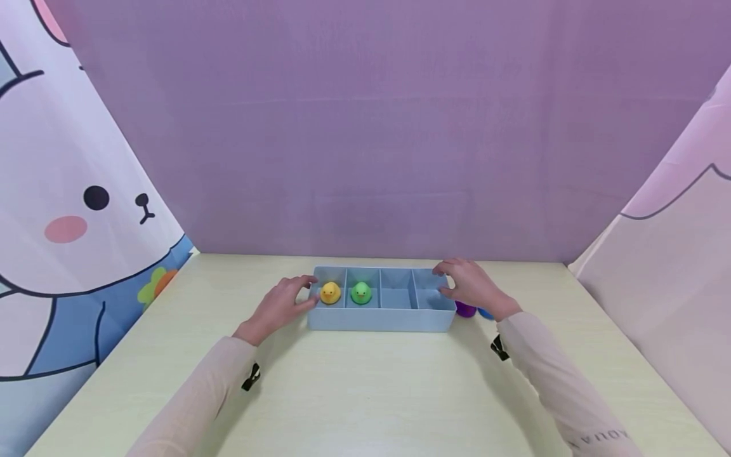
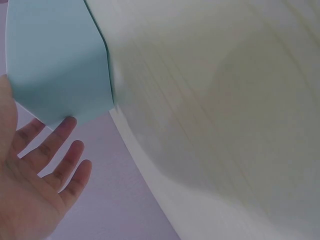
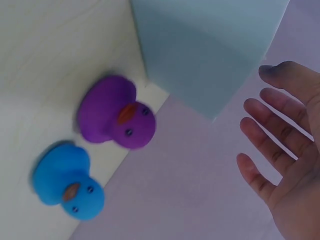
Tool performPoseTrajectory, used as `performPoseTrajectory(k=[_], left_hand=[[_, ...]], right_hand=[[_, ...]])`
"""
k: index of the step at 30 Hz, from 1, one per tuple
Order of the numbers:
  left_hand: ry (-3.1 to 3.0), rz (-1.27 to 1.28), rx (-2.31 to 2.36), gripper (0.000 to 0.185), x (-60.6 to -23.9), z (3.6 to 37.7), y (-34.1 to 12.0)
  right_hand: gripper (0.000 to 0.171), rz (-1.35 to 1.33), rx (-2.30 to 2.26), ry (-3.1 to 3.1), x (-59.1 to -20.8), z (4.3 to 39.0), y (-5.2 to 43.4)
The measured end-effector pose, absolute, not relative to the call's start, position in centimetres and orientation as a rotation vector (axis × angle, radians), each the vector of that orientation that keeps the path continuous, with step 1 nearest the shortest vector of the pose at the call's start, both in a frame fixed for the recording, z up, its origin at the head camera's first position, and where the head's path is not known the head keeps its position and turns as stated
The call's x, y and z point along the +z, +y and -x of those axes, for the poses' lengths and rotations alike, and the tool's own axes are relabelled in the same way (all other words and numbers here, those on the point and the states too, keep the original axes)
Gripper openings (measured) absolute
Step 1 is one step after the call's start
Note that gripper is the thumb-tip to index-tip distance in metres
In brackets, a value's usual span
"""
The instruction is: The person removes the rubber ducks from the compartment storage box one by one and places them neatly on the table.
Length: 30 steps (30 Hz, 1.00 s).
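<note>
A light blue divided box (image 1: 381,320) stands on the table, with several compartments in a row. In its leftmost compartment sits a yellow rubber duck (image 1: 330,292), and the one beside it holds a green rubber duck (image 1: 361,292). My left hand (image 1: 280,303) is at the box's left end, fingers loosely spread; in the left wrist view a fingertip overlaps the end wall (image 2: 60,55), and I cannot tell if it presses. At the right end hovers my right hand (image 1: 471,284), fingers relaxed and holding nothing; the right wrist view shows it apart from the wall.
Just right of the box lie a purple rubber duck (image 3: 107,110) and a blue rubber duck (image 3: 67,180), partly hidden by the right hand in the head view. A purple cloth (image 1: 377,139) hangs behind the table (image 1: 371,387). Printed cloths flank both sides.
</note>
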State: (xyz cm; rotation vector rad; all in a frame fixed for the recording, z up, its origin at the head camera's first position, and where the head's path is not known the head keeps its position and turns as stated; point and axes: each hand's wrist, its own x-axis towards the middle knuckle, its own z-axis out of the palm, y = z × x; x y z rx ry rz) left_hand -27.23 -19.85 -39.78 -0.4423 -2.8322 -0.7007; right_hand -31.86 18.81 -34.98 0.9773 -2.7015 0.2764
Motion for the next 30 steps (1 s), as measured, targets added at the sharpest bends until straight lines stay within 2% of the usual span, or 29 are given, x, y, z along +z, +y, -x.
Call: performPoseTrajectory(k=[12,30], left_hand=[[-2.836,0.448,-0.699,0.044,-39.5,27.1,-19.7],[-2.838,0.441,-0.705,0.044,-39.7,27.2,-19.8]], right_hand=[[0.030,-1.125,0.271,-2.618,-35.0,32.2,15.6],[0.031,-1.206,0.252,-2.675,-35.1,32.5,11.1]])
